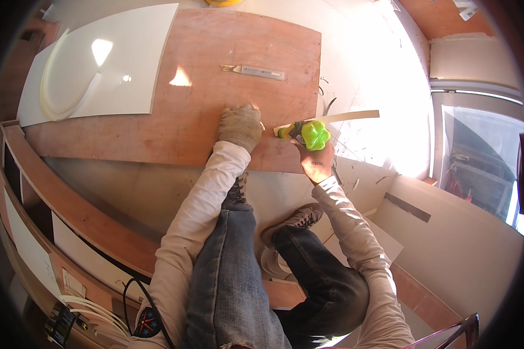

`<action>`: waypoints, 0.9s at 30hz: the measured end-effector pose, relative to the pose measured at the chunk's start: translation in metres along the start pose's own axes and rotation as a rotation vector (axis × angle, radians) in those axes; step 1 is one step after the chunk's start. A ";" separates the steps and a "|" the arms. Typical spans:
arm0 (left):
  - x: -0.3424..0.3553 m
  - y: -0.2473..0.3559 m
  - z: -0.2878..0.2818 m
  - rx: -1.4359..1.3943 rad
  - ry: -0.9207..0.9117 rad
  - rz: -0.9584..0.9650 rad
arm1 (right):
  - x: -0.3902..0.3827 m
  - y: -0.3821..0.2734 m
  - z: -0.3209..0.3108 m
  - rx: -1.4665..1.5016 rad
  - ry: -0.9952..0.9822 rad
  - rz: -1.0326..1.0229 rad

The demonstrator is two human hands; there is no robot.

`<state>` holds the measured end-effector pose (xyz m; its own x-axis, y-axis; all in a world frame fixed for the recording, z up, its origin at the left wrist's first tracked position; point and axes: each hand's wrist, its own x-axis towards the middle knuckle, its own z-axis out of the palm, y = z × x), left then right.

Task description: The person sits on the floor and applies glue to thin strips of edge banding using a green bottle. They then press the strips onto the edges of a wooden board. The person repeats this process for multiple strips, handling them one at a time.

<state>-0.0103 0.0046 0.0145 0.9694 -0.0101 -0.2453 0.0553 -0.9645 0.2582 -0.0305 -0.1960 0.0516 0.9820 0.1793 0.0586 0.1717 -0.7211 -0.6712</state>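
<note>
My left hand (240,126), in a dusty work glove, is closed and pressed down on a reddish-brown plywood board (204,46). Whatever its fingers hold, if anything, is hidden. To its right, my bare right hand (315,164) grips a bottle (316,135) with a bright green, lobed plastic bottom turned up toward me. The bottle's other end tilts down and left, near the board. Just beyond it, a thin pale edging strip (355,116) sticks out past the board's right side. A utility knife (256,71) with a clear handle lies farther back on the board.
A white panel (122,52) carrying a curled white strip (53,104) overlaps the board at left. Wooden cabinet frames (81,203) stand at lower left. Dark offcuts (330,106) litter the sunlit floor. At right are a glass door (477,157) and a pale panel (460,232).
</note>
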 end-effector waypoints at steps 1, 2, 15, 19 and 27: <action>0.000 0.001 -0.002 0.019 -0.029 0.000 | 0.000 0.000 -0.001 -0.032 0.021 -0.043; 0.001 0.001 -0.003 0.038 -0.057 -0.001 | 0.003 0.000 -0.002 0.050 0.083 0.034; -0.006 0.026 -0.008 0.045 -0.101 0.227 | -0.001 0.014 0.003 0.062 0.139 0.078; -0.004 0.031 0.003 0.055 -0.060 0.245 | -0.001 0.015 0.002 0.070 0.103 0.093; 0.000 0.030 0.011 0.000 -0.046 0.213 | 0.016 0.012 -0.009 0.117 0.311 0.118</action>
<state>-0.0116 -0.0273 0.0116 0.9473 -0.2256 -0.2276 -0.1494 -0.9392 0.3092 -0.0120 -0.2079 0.0516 0.9744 -0.1262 0.1862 0.0634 -0.6401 -0.7657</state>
